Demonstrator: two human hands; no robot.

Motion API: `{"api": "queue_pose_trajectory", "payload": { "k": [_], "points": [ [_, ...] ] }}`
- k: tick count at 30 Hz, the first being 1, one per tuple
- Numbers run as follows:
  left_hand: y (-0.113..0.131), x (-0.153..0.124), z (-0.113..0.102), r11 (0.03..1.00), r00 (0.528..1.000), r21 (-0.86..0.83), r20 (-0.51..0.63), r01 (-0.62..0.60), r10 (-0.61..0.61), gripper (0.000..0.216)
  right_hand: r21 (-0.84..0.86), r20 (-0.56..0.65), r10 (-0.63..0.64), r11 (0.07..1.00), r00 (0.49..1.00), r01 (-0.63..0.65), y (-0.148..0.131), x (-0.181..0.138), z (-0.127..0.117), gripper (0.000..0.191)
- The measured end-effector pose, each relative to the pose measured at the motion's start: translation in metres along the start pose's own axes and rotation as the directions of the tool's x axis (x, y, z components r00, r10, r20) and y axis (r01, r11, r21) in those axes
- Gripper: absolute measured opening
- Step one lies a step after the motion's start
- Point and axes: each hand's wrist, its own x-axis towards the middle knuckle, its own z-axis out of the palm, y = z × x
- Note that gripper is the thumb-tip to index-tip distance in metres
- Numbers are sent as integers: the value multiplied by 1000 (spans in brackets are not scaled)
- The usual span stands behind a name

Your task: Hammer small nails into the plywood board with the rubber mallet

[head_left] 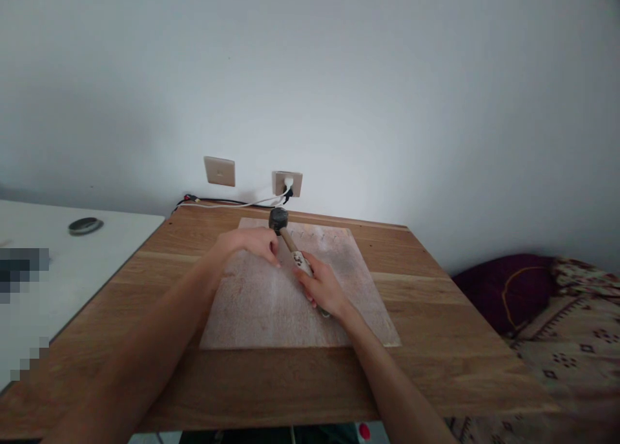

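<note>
My right hand (322, 284) is wrapped round the lower handle of a hammer (289, 239). The hammer has a dark, blocky head, a wooden shaft and a pale grip with dark patches. Its head is at the far edge of a pale, worn board (271, 308), just behind my left hand (256, 242). That hand is bent over the board's far left part with its fingers curled down; whatever they may hold is hidden. Right of the hammer head, several thin, nail-like pieces (312, 235) form a row along the board's far edge.
The board lies on a wooden table (426, 327) against a wall. Cables (232, 205) run along the table's back to a socket (294, 184). At left is a white surface (87, 263) with a round dark object (84, 225). Cushions and patterned fabric (571, 347) are at right.
</note>
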Motion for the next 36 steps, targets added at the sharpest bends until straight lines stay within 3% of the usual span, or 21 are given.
{"api": "queue_pose_trajectory", "payload": {
  "k": [3,7,12,15,18,26,30,36],
  "points": [
    [7,6,6,999,999,-14,12,-42,42,15,30,-26,2,1000,1000,-2,1,-1,-1,44],
    [-3,2,-4,993,994,-53,-37,-106,104,10,87,-56,-9,996,998,14,4,-3,-3,46],
    [-38,-15,-24,999,969,-49,-246,-19,6,14,116,-62,7,993,998,1,4,-4,-4,45],
    [-54,-20,-25,996,923,-76,-379,46,-71,16,122,-62,14,993,998,-7,3,-4,-4,42],
    [-60,-16,-18,998,870,-50,-491,23,-45,16,120,-54,7,993,999,0,4,-3,-3,39],
    [-63,8,1,995,886,-21,-457,-96,75,14,104,-48,-20,994,999,25,9,-1,-2,40],
    [-64,12,5,995,872,-13,-483,-102,83,11,99,-55,-22,995,998,27,9,-2,-3,39],
    [-73,12,10,970,840,-179,-541,-164,43,16,88,-52,4,996,999,1,2,-3,-1,42]
  ]
}}
